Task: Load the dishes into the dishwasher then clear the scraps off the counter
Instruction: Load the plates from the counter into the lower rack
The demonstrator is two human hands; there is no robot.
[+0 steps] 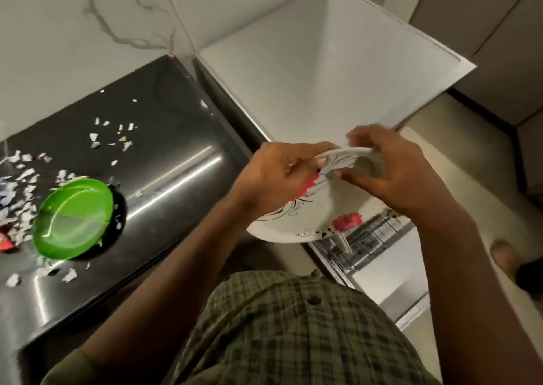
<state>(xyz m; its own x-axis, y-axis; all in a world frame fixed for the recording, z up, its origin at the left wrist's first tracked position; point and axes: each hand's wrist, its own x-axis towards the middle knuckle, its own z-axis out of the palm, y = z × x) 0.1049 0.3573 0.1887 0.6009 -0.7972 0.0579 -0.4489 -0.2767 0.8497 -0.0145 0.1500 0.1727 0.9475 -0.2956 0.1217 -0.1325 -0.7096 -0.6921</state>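
Head view. I am holding 2 plates between my 2 hands, in the air beside the counter [182,137] edge and above the pulled-out dishwasher rack [371,237]. My left hand [276,176] is gripping the large flowered plate [308,217] at its far rim, fingers curled over the edge. My right hand [393,173] is pinching the smaller plate [349,157], thumb below and fingers arched above its rim; this plate is sitting tilted on top of the large one, and I am judging that I am separating the 2. Both forearms are reaching forward from my checked shirt [293,331], the wrists close together and bent inward.

I am judging the plates to be stiff, fairly light and smooth-glazed, so slippery at the face and likely to chip or break if dropped; the rim is the sound place to take hold, with the thumb opposed across the edge. Whether they are ceramic or melamine I cannot tell.

Outward on the dark counter, a green bowl [73,218] is sitting on a dark dish, well apart from my hands, and white paper scraps [26,176] are lying scattered around and behind it. A bare foot [504,254] is showing on the floor at the right.
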